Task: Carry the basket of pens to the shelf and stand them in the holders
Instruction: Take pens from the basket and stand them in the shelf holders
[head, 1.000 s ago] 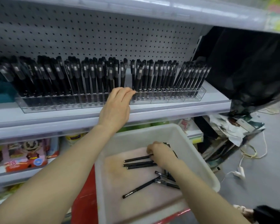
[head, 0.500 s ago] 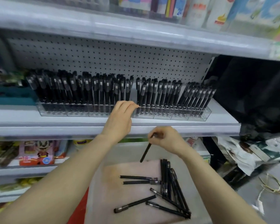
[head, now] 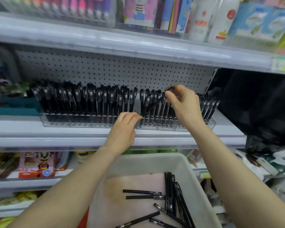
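**Hands.** The right hand [head: 183, 104] is raised in front of the right holder [head: 211, 125]. Its thumb and fingertips pinch the top end of one black pen [head: 154, 104]. The pen slants down and to the left, and its lower end sits among the stored pens [head: 95, 102] at the left part of that holder. Whether the tip is seated in a slot cannot be determined.

The left hand [head: 123, 130] holds nothing. Its loosely bent fingers rest on the front rim where the left holder [head: 69, 121] meets the right holder.

**Holders.** Both are clear trays. They stand side by side on the shelf [head: 31, 129], in front of a white pegboard [head: 105, 68]. Both carry dense rows of black pens, upright or leaning slightly.

**Basket.** The pale basket [head: 148, 159] sits near, below the shelf edge and between the forearms. The loose pens [head: 170, 191] lie flat on its floor. Most are bundled along the right side, and a few are scattered to the left of the bundle.

**Surroundings.** An upper shelf [head: 122, 45] carries colourful packaged goods.
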